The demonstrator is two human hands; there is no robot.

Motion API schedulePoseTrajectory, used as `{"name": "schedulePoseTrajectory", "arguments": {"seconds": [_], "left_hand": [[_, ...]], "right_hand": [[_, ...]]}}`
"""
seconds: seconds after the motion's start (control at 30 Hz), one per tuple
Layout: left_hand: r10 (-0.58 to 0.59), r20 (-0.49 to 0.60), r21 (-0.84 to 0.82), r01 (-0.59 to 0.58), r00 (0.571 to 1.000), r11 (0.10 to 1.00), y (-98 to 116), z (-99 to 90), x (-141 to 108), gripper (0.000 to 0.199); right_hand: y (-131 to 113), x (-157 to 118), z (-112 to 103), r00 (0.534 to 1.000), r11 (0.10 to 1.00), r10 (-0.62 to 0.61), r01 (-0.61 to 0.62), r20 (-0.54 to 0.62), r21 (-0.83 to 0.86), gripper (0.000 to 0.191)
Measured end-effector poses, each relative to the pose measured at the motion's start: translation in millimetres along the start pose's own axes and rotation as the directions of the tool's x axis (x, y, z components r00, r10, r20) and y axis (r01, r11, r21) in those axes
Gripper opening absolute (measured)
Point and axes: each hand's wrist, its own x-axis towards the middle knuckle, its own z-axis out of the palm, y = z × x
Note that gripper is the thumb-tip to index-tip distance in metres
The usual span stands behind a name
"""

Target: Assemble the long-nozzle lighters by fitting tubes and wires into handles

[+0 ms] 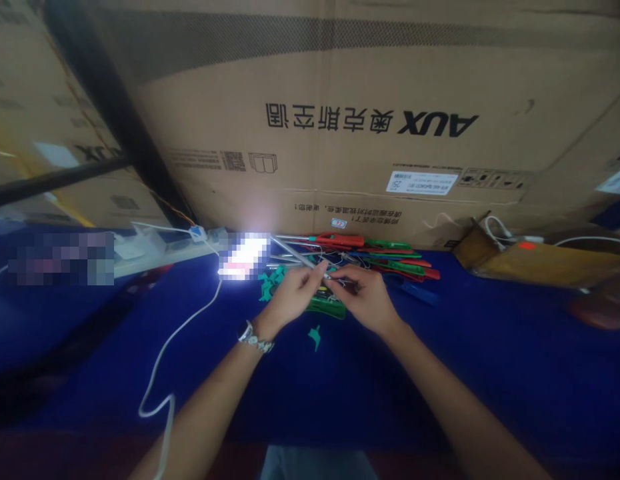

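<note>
My left hand [293,291] is closed round a thin silver metal tube [301,257], which slants up and left from my fingers. At the tube's near end, my right hand [363,293] pinches with thumb and fingertips; the small part in that grip is mostly hidden. Just beyond my hands lies a pile of long-necked lighters with red handles [346,241] and green handles [405,267]. Below my fingers sits a green plastic handle shell [330,307]. Small teal plastic pieces [273,281] are heaped left of my left hand, and a single teal piece [315,337] lies nearer to me.
A large cardboard box [335,160] stands behind the blue table surface [310,400]. A bright, blurred-out screen [245,255] is left of my hands, with a white cable [163,360] running toward me. An open brown carton [545,260] holding white cables stands at right.
</note>
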Motion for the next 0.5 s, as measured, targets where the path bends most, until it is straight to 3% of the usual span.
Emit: {"name": "schedulePoseTrajectory", "arguments": {"seconds": [0.13,0.27,0.33,0.4,0.5], "left_hand": [[0.053,0.004,-0.001,-0.053,0.999,0.999,-1.5,-2.9,-2.0,0.053],[0.072,0.014,-0.019,-0.071,0.997,0.997,0.6,-3.4,-3.9,0.034],[0.104,0.040,0.005,-0.104,0.994,0.995,0.1,1.3,-4.3,0.028],[0.141,0.064,0.005,-0.141,0.988,0.990,-2.4,9.5,-4.4,0.042],[0.168,0.041,-0.076,-0.165,0.985,0.983,-7.5,23.3,-4.0,0.045]], "right_hand": [[-1.1,5.3,-0.1,0.984,0.954,0.177,-0.170,-0.008,0.248,0.024],[1.9,9.7,-5.0,0.884,0.735,0.463,-0.424,0.065,0.529,0.035],[3.1,10.7,-5.9,0.839,0.620,0.538,-0.458,0.080,0.637,0.035],[3.1,11.2,-4.0,0.814,0.533,0.573,-0.462,0.100,0.708,0.033],[1.3,11.4,1.8,0.783,0.419,0.601,-0.481,0.163,0.770,0.032]]}}
